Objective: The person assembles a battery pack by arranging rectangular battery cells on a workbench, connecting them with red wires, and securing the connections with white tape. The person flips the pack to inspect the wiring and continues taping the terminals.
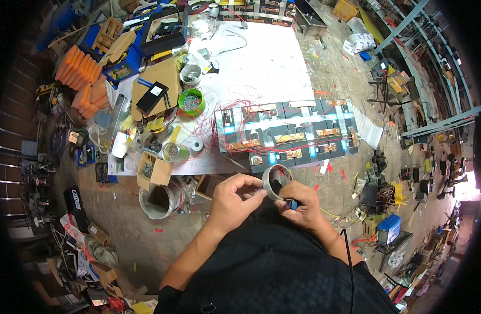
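A roll of clear or greyish tape [268, 186] is held upright over my lap, in front of the table's near edge. My left hand [235, 203] has its thumb and forefinger bent together at the roll's left rim. My right hand [302, 205] is closed round the right side of the roll, with fingers reaching into its ring. A small blue-ended tool [291, 204] sticks out of the same fist; its kind is hidden. Just beyond the roll lies a block of black battery cells [272, 131] with copper bars, red wires and clear tape strips across it.
The white-topped table [266, 57] carries a green tub of small hardware [191, 102], a clear tub [175, 152], a cardboard box [156, 83] and loose red wires. A bucket [159, 203] stands below its near left edge. Metal shelving [434, 68] rises at the right.
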Demonstrator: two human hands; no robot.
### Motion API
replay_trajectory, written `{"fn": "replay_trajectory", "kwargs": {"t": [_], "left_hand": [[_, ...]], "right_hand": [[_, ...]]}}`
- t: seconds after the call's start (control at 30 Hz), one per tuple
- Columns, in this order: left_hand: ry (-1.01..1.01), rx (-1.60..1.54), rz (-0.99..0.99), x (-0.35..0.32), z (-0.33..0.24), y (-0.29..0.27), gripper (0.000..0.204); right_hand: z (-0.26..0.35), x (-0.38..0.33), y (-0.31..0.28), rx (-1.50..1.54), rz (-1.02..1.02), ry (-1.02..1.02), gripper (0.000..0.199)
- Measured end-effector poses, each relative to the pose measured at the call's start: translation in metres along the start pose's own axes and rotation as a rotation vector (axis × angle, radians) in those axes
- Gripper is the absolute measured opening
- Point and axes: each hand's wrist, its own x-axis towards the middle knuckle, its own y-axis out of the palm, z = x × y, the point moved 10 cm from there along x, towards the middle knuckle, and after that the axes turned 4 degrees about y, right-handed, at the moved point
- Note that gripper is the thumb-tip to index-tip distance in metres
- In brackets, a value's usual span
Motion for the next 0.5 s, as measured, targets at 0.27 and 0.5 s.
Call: {"fn": "replay_trajectory", "kwargs": {"t": [0.27,0.5], "left_hand": [[-0.112,-0.115,0.0,0.004,0.015,0.011,0.014],[-0.134,-0.107,0.005,0.01,0.02,0.022,0.013]], "right_hand": [[-0.002,0.006,-0.008,-0.051,0.041,-0.037,0.02],[-0.012,0.012,-0.016,-0.044,0.07,-0.059,0.022]]}}
